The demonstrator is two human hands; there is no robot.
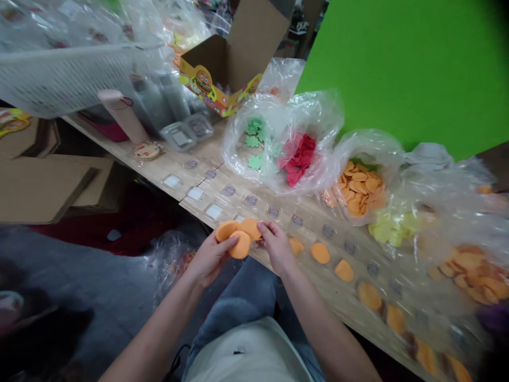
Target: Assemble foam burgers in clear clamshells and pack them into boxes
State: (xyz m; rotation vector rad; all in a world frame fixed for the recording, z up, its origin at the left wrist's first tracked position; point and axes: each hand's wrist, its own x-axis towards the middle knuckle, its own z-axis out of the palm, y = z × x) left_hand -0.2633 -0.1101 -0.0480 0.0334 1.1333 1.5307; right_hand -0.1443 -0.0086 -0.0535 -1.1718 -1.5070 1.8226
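Observation:
My left hand (210, 260) is closed on a small fan of orange foam discs (239, 245), its thumb pressed on the front one. At the right edge of the fan, my right hand (277, 248) pinches another orange foam disc (249, 228) between thumb and fingers. Both hands are over the table's front edge. Right of them runs a row of clear plastic trays, several with an orange disc (320, 253) lying in them. Clear trays with white squares (214, 210) sit just beyond my left hand. Behind is a second row of clear lids (251, 200).
Clear bags along the back hold green leaf shapes (255, 139), red pieces (301, 156), orange pieces (360, 185) and yellow pieces (392, 225). An open burger-print box (222, 101), a pink bottle (123, 114) and a white basket (71, 79) stand left. Cardboard (43, 188) lies beside the table.

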